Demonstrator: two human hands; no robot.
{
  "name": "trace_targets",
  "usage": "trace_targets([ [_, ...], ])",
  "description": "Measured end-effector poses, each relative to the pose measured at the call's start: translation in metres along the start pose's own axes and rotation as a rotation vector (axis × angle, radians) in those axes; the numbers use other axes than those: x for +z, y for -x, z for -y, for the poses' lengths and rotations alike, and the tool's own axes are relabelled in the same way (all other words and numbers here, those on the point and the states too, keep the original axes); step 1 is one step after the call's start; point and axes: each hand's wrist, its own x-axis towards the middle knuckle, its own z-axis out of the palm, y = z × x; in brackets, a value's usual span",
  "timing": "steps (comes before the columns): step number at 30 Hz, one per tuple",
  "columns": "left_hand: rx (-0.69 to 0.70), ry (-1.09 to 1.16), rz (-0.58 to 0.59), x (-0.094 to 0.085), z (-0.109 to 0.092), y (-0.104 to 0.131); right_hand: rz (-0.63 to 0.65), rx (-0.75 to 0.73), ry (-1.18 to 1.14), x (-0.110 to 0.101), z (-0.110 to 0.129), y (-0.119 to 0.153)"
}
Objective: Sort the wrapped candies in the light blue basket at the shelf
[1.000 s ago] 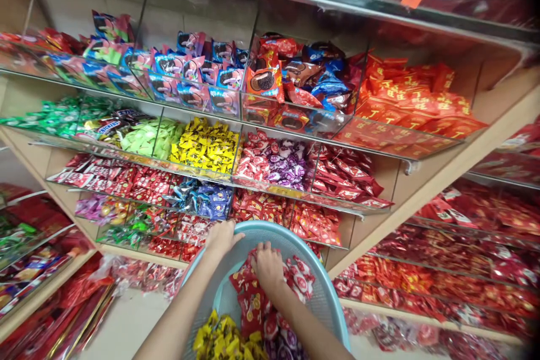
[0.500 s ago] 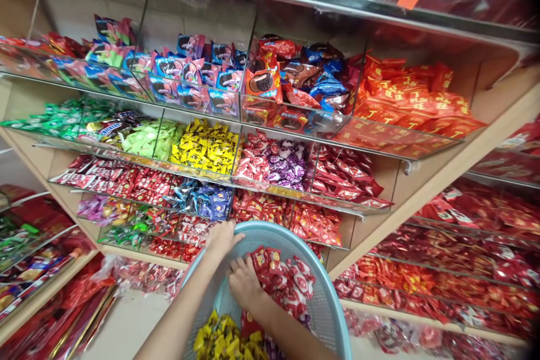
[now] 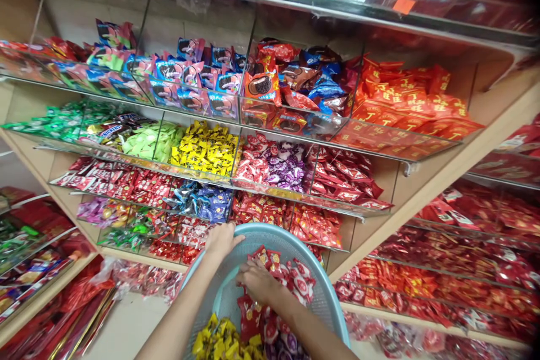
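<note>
A light blue plastic basket [image 3: 333, 292] is at the bottom middle. My left hand [image 3: 221, 243] grips its upper left rim. Inside the basket, my right hand [image 3: 257, 281] touches red-wrapped candies [image 3: 253, 318], its fingers bent and partly hidden, so its hold is unclear. Yellow-wrapped candies [image 3: 228, 340] lie at the basket's lower left. Red and white candies [image 3: 299, 281] are to the right of my right hand, with purple ones [image 3: 282, 343] lower down.
Ahead stands a wooden shelf unit [image 3: 426, 180] with clear dividers and sorted wrapped sweets, including yellow ones [image 3: 206, 149]. More shelves of red packets [image 3: 455, 253] stand on the right. Plastic bags [image 3: 143, 277] lie on the floor below.
My right hand has moved slightly right within the basket, uncovering more red candies below it. My left hand stays on the rim.
</note>
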Motion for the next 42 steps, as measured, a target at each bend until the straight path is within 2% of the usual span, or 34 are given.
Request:
trace_targets([
  [4,0.001,0.006,0.004,-0.002,-0.001,0.0,-0.031,-0.024,-0.072,0.003,-0.006,0.008],
  [10,-0.001,0.006,0.002,-0.001,0.001,-0.001,-0.107,0.012,0.002,0.02,0.008,0.013],
  [16,-0.007,0.013,0.024,-0.001,0.001,-0.001,-0.114,-0.014,0.011,0.03,0.014,0.018],
  [21,-0.004,0.02,0.035,-0.001,0.001,-0.001,-0.117,-0.036,-0.043,0.027,0.009,0.028],
  [26,-0.009,0.01,0.017,0.0,0.001,-0.002,-0.119,-0.056,-0.042,0.022,0.01,0.025],
  [30,-0.004,0.007,0.016,0.001,0.002,-0.002,-0.221,-0.091,-0.073,0.001,0.011,0.02],
  [33,-0.009,0.021,0.018,0.002,0.003,-0.002,-0.444,0.06,-0.115,-0.028,0.001,0.014],
  [35,-0.01,0.029,0.026,0.002,0.003,-0.002,-0.624,0.273,-0.125,-0.047,-0.014,0.007],
  [37,-0.008,0.029,0.028,0.003,0.003,-0.003,-0.721,0.524,-0.117,-0.061,-0.033,-0.003],
  [38,-0.006,0.026,0.024,0.003,0.003,-0.003,-0.709,0.646,-0.112,-0.066,-0.043,-0.009],
  [40,-0.009,0.025,0.017,0.005,0.004,-0.004,-0.596,0.843,-0.116,-0.072,-0.062,-0.019],
  [42,-0.011,0.027,0.01,0.006,0.004,-0.005,-0.481,0.932,-0.129,-0.073,-0.078,-0.028],
])
